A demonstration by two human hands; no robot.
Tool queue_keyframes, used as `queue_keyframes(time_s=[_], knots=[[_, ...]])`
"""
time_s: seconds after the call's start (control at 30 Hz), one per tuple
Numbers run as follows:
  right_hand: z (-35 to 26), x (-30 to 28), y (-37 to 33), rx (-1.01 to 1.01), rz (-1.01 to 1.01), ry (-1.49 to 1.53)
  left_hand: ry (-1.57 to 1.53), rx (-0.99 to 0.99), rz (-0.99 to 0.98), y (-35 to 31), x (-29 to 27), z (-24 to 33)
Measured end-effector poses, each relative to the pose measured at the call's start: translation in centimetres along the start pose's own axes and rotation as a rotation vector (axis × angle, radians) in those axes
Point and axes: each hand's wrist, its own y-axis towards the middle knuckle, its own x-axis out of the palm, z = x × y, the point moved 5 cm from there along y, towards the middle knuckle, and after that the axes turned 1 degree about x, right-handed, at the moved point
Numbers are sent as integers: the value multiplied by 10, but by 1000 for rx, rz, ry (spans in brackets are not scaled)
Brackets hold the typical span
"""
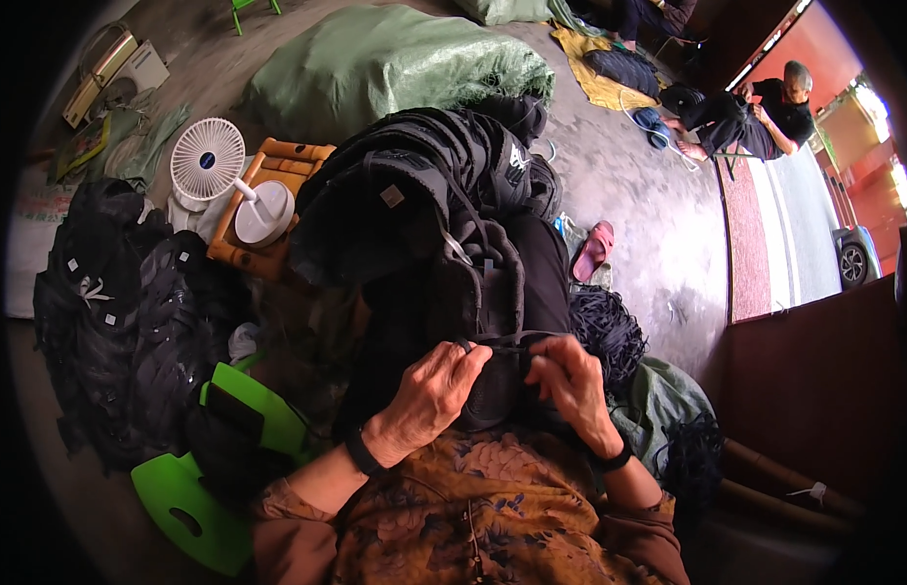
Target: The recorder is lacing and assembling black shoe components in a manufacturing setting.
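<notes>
Down in the lap, the left hand (429, 390) is curled almost closed, its fingertips pinched on a thin black lace (500, 343) that runs straight across to the right hand (571, 385), just beside it. That hand is likewise bent nearly shut, thumb and forefinger nipping the other end of the lace, so the lace stretches between the two over the black shoe upper (488, 292) they both rest against. This upper lies directly beyond the knuckles, its eyelet strip running away from the hands, and it is the nearest of a stack of black uppers (414, 185) that piles up further out from the fingers. Each wrist carries a dark band. Off the right hand's outer side lies a tangle of black laces (610, 331), with a green sack (668, 400) close behind the right wrist. Outward from the left hand, a heap of dark uppers (122, 312) sits well apart, and a green plastic stool (195, 507) stands near the left forearm. Beyond the stack, up and to the left of the left hand, a small white fan (208, 159) stands on an orange stool (278, 161). Far beyond the right hand, another person (766, 117) sits on the concrete floor (649, 195), near a pink sandal (592, 250).
</notes>
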Motion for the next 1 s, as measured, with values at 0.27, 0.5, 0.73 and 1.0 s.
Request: queue_keyframes(time_s=[0.27, 0.5, 0.73, 1.0], knots=[[-2, 37, -42, -372, -46, -394, 196, -6, -114, 6, 12, 9], [1, 35, -35, -232, -133, -315, -79, -154, -89, 2, 4, 9], [1, 32, -27, -228, -151, -170, -306, -414, -2, -4, -1, -4], [-9, 29, -4, -269, -35, -290, -181, -296, -70, 2, -10, -5]])
